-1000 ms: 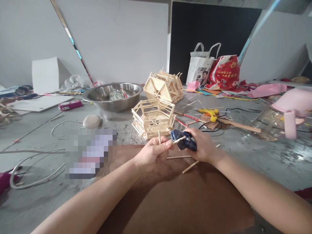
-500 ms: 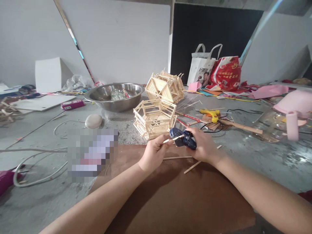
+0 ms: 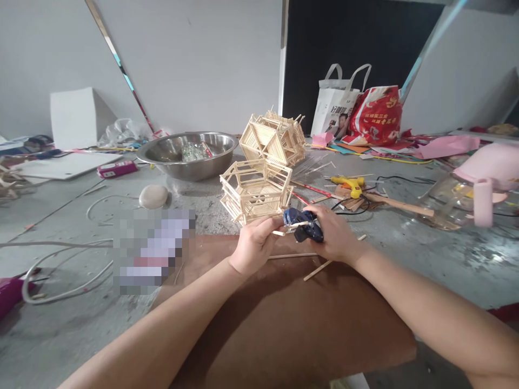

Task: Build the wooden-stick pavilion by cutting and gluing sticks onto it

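My left hand [image 3: 255,244] is closed in a pinch on a thin wooden stick [image 3: 279,233], whose pale end shows below the fingers. Wrapped around a dark blue hand tool [image 3: 311,232] is my right hand [image 3: 335,233]. A pale stick piece [image 3: 299,225] lies across the tool's front; whether it joins the pinched one I cannot tell. Just beyond my left hand stands an open hexagonal stick frame [image 3: 257,189]. Beneath my hands, a loose stick [image 3: 292,256] and a slanting stick [image 3: 318,269] lie on a brown board [image 3: 300,324].
A larger stick structure [image 3: 273,139] stands behind the frame, beside a steel basin [image 3: 186,170]. To the right are a yellow glue gun [image 3: 353,186] with a black cord and a clear jug [image 3: 441,205] with a pink lid. A blurred-out flat object [image 3: 156,254] lies left.
The view has shifted slightly, so everything sits a little higher. Near the tool, the stick that looked straight now shows as two offset pieces. Both hands keep their hold.
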Available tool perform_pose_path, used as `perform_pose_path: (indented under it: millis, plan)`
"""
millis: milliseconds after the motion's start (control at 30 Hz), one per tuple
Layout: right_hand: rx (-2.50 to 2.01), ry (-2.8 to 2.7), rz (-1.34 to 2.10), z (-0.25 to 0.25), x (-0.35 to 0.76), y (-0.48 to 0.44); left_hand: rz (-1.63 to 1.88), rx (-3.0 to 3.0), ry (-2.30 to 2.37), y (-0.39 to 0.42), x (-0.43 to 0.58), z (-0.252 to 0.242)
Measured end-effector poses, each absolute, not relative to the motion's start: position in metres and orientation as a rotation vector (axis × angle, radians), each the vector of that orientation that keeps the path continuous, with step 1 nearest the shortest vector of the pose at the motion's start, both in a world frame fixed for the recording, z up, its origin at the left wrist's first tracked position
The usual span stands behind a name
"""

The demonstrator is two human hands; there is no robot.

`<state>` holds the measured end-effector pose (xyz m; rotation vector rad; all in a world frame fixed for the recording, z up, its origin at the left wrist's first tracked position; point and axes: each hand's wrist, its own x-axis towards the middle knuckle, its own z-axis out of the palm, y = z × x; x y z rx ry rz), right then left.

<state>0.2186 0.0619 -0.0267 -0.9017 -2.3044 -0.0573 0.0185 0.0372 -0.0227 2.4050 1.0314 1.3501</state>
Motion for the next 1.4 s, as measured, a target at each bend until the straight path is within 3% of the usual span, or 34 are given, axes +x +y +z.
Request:
perform_pose_path:
  millis: [500, 1400]
  plan:
    - [-0.886, -2.281, -0.129, -0.027, 0.222, 0.065, 0.899, 1.484, 0.886, 0.03, 0.026, -0.01]
    - [-1.084, -2.415, -0.151, -0.018, 0.227, 0.058, 0.751, 1.231, 0.721, 0.035, 0.019, -0.013]
